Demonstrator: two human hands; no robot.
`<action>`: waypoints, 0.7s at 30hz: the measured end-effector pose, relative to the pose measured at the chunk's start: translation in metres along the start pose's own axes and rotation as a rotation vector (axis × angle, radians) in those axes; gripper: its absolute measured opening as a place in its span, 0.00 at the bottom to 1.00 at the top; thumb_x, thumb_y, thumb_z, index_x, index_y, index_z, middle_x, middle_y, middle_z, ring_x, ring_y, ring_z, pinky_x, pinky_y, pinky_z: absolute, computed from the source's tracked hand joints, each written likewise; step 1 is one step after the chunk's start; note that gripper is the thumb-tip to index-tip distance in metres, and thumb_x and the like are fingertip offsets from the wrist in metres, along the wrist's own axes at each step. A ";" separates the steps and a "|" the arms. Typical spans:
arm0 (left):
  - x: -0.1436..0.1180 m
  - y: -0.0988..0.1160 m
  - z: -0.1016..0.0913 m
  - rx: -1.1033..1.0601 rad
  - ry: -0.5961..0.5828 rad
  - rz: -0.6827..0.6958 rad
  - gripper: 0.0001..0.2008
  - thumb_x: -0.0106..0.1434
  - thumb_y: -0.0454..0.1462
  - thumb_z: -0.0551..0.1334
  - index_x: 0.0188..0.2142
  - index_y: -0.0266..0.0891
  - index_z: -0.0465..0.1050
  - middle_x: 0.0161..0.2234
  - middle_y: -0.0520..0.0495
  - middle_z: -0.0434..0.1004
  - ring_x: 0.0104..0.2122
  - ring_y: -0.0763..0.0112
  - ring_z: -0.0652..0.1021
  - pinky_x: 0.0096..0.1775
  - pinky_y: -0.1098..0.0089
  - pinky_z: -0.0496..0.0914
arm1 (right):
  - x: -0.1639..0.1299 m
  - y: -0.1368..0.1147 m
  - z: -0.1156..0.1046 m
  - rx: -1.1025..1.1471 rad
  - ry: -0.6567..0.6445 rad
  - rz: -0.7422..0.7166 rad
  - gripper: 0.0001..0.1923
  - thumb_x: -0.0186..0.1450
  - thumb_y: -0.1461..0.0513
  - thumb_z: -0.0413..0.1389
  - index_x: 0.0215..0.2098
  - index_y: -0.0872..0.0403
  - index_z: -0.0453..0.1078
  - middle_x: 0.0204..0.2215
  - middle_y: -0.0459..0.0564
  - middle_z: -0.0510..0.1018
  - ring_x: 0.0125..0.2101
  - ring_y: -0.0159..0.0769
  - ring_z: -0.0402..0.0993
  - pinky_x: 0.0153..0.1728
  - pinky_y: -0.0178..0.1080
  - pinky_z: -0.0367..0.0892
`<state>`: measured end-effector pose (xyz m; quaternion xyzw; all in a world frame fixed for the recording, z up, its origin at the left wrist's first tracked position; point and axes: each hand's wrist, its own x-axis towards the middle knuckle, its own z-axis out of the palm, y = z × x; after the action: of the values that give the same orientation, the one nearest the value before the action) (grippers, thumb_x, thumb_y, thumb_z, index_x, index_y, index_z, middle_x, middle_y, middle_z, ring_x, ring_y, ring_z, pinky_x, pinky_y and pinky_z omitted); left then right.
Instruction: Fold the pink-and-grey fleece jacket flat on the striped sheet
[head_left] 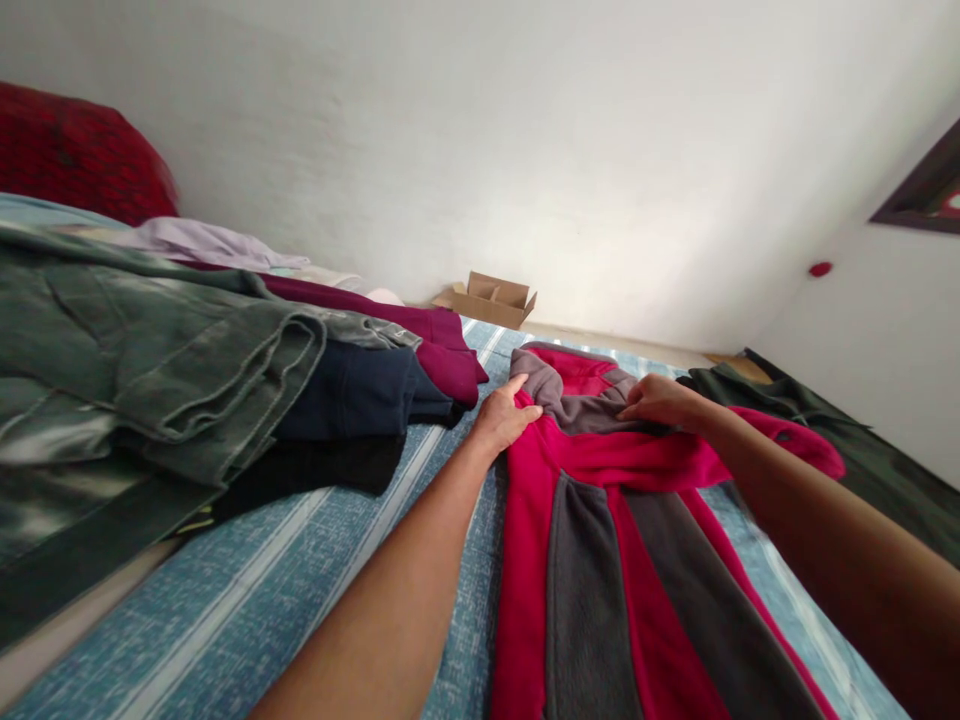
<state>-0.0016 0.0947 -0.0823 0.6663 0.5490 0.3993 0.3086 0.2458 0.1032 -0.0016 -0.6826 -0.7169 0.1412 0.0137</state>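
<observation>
Lying flat on the bed (247, 590), a red and grey fleece (600, 560) runs lengthwise along the striped blue cover, collar toward the far edge by the wall. The left hand (504, 415) rests on the fleece's left shoulder, fingers loosely curled and thumb raised; its grip is narrow, and whether it pinches the fabric cannot be told. The right hand (660, 400) lies palm down on the grey collar (559, 395), fingers bent onto the cloth; whether any fabric is caught between them cannot be told. One red sleeve (795, 440) extends toward the right edge of the bed.

A pile of clothes (187, 390) lies on the left part of the bed, just beside the fleece, with green denim on top of dark navy and maroon pieces. A dark green garment (862, 450) lies at the right edge. A cardboard box (491, 298) sits beyond the far edge, against the wall.
</observation>
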 end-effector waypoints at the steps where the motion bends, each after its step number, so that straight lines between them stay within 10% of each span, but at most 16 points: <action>1: 0.000 0.000 0.000 0.008 0.002 -0.006 0.34 0.53 0.37 0.63 0.59 0.34 0.59 0.56 0.41 0.66 0.54 0.64 0.69 0.54 0.71 0.61 | -0.007 -0.001 -0.006 -0.003 0.001 0.004 0.09 0.51 0.57 0.57 0.20 0.56 0.72 0.13 0.42 0.66 0.17 0.29 0.61 0.18 0.32 0.52; 6: -0.002 0.006 -0.001 0.096 0.002 -0.048 0.34 0.53 0.39 0.63 0.59 0.34 0.60 0.55 0.40 0.67 0.54 0.62 0.69 0.52 0.70 0.62 | -0.041 0.000 -0.021 -0.270 0.166 0.079 0.10 0.52 0.59 0.53 0.27 0.54 0.75 0.21 0.50 0.74 0.25 0.37 0.70 0.22 0.34 0.56; 11: -0.005 0.012 0.000 0.236 0.011 -0.064 0.33 0.54 0.40 0.63 0.58 0.35 0.61 0.53 0.39 0.70 0.51 0.58 0.71 0.50 0.68 0.65 | -0.051 0.001 0.002 -0.435 0.066 0.161 0.15 0.56 0.63 0.48 0.36 0.55 0.75 0.36 0.59 0.77 0.37 0.46 0.74 0.27 0.36 0.61; 21: -0.010 0.018 0.002 0.423 0.020 -0.040 0.31 0.56 0.42 0.62 0.58 0.36 0.60 0.48 0.37 0.74 0.48 0.57 0.74 0.45 0.67 0.67 | -0.077 -0.017 0.007 -0.605 0.105 0.152 0.16 0.60 0.66 0.44 0.39 0.55 0.72 0.37 0.61 0.77 0.37 0.48 0.75 0.27 0.38 0.62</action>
<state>0.0085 0.0809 -0.0698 0.7012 0.6367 0.2756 0.1642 0.2325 0.0253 0.0086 -0.7137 -0.6715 -0.1131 -0.1639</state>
